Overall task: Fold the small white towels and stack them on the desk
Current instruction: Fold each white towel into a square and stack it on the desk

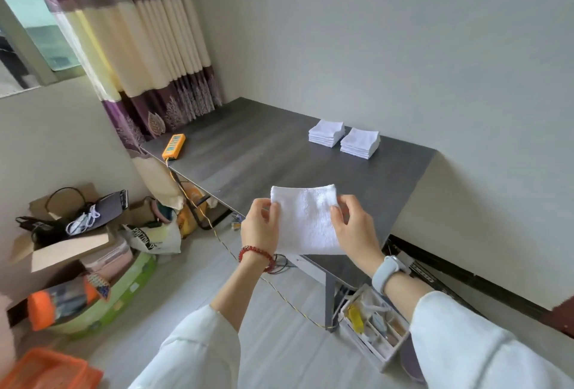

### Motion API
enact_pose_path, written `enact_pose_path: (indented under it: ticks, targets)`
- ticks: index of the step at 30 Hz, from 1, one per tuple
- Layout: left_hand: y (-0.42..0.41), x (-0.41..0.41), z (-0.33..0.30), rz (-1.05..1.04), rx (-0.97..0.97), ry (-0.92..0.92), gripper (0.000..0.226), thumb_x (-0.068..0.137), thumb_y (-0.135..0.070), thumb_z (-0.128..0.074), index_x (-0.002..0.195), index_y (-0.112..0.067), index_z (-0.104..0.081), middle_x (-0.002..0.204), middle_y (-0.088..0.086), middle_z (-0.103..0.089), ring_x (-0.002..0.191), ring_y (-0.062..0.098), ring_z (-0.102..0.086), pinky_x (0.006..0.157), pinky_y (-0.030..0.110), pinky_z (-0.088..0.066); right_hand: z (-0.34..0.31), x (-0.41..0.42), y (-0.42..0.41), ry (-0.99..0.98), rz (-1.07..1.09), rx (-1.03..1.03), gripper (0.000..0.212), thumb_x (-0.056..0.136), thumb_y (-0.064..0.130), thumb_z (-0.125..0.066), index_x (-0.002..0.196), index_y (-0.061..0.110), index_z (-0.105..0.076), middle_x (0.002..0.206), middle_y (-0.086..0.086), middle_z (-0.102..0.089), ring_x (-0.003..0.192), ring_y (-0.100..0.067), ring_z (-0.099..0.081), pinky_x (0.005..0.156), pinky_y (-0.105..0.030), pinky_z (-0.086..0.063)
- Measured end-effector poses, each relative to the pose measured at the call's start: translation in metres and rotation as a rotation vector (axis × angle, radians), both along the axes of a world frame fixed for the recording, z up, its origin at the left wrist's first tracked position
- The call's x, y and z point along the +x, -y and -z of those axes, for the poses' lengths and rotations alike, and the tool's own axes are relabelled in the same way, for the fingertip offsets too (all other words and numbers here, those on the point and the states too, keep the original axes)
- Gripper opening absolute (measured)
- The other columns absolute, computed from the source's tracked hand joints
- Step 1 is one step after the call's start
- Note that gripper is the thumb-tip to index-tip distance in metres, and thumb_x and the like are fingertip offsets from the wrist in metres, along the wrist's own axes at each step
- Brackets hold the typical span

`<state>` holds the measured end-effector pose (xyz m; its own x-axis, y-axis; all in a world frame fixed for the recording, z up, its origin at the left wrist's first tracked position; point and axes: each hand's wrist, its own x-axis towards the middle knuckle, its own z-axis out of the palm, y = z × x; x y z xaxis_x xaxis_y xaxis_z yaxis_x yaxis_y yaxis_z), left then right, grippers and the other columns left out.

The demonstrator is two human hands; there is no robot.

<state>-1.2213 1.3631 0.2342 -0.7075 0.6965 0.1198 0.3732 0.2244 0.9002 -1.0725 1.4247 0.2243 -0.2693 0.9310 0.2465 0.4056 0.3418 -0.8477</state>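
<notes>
White towel [306, 221] held in the air above the near desk [248, 152] edge, hanging flat, roughly square. Left hand [259, 227] pinches its left edge, right hand [354, 227] its right. Two folded stacks [343, 137] lie beyond, up-right; right hand nearer.

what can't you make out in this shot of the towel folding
Head view only:
- How many towels are in each of the two stacks: layers too small to count.
- Desk under the held towel: hidden by towel and hands.
- Left hand and right hand grip: fingers behind the towel are hidden.
- Orange basket: cut off by the bottom-left edge, blurred.
</notes>
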Motion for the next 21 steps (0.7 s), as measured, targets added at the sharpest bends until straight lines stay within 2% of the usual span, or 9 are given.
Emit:
enact_pose_path:
  ticks: [2, 6, 8, 10, 15, 18, 21]
  targets:
    - [-0.041, -0.039, 0.009, 0.032, -0.010, 0.003, 0.012, 0.094, -0.025, -0.048, 0.093, -0.017, -0.056, 0.072, -0.011, -0.051, 0.071, 0.011, -0.049, 0.058, 0.017, -0.040, 0.009, -0.038, -0.037, 0.003, 0.020, -0.007, 0.017, 0.094, 0.020, -0.048, 0.104, 0.009, -0.053, 0.080, -0.001, -0.058, 0.075, -0.020, -0.053, 0.069, -0.030, -0.042]
    - [-0.127, -0.116, 0.025, 0.112, -0.032, 0.047, 0.012, 0.093, -0.025, -0.048, 0.093, -0.017, -0.057, 0.072, -0.011, -0.051, 0.075, 0.014, -0.049, 0.060, 0.022, -0.038, 0.022, -0.111, -0.113, 0.005, 0.100, -0.032, 0.015, 0.093, 0.021, -0.048, 0.103, 0.010, -0.053, 0.078, 0.002, -0.056, 0.074, -0.017, -0.053, 0.066, -0.026, -0.039]
    - [-0.168, -0.151, 0.027, 0.174, -0.058, 0.067, 0.011, 0.093, -0.026, -0.048, 0.092, -0.018, -0.056, 0.072, -0.011, -0.051, 0.073, 0.013, -0.049, 0.056, 0.014, -0.038, 0.023, -0.144, -0.148, 0.001, 0.151, -0.075, 0.014, 0.093, 0.021, -0.048, 0.103, 0.011, -0.053, 0.079, 0.002, -0.057, 0.074, -0.016, -0.052, 0.066, -0.024, -0.037]
    - [-0.208, -0.179, 0.028, 0.219, -0.087, 0.065, 0.013, 0.093, -0.027, -0.048, 0.093, -0.017, -0.056, 0.072, -0.011, -0.052, 0.073, 0.013, -0.050, 0.057, 0.013, -0.037, 0.022, -0.169, -0.178, 0.011, 0.185, -0.116, 0.015, 0.093, 0.021, -0.048, 0.104, 0.012, -0.053, 0.083, 0.001, -0.059, 0.077, -0.016, -0.054, 0.068, -0.024, -0.038]
    - [-0.301, -0.209, 0.039, 0.355, -0.155, 0.073, 0.018, 0.093, -0.028, -0.048, 0.098, -0.013, -0.058, 0.072, -0.009, -0.053, 0.074, 0.015, -0.050, 0.059, 0.017, -0.039, 0.023, -0.193, -0.241, 0.030, 0.270, -0.180, 0.020, 0.095, 0.018, -0.044, 0.111, 0.010, -0.050, 0.086, 0.002, -0.056, 0.078, -0.017, -0.053, 0.073, -0.029, -0.042]
    - [-0.353, -0.209, 0.049, 0.430, -0.188, 0.090, 0.018, 0.092, -0.028, -0.048, 0.098, -0.014, -0.058, 0.072, -0.008, -0.053, 0.073, 0.015, -0.050, 0.059, 0.018, -0.039, 0.031, -0.194, -0.285, 0.053, 0.339, -0.221, 0.023, 0.095, 0.017, -0.042, 0.116, 0.010, -0.048, 0.090, 0.002, -0.056, 0.074, -0.012, -0.051, 0.069, -0.025, -0.039]
    - [-0.404, -0.209, 0.059, 0.462, -0.214, 0.098, 0.016, 0.092, -0.027, -0.048, 0.097, -0.016, -0.058, 0.073, -0.011, -0.054, 0.075, 0.014, -0.051, 0.060, 0.017, -0.039, 0.043, -0.194, -0.333, 0.063, 0.377, -0.246, 0.023, 0.095, 0.016, -0.041, 0.115, 0.009, -0.049, 0.086, 0.002, -0.054, 0.069, -0.008, -0.049, 0.065, -0.023, -0.037]
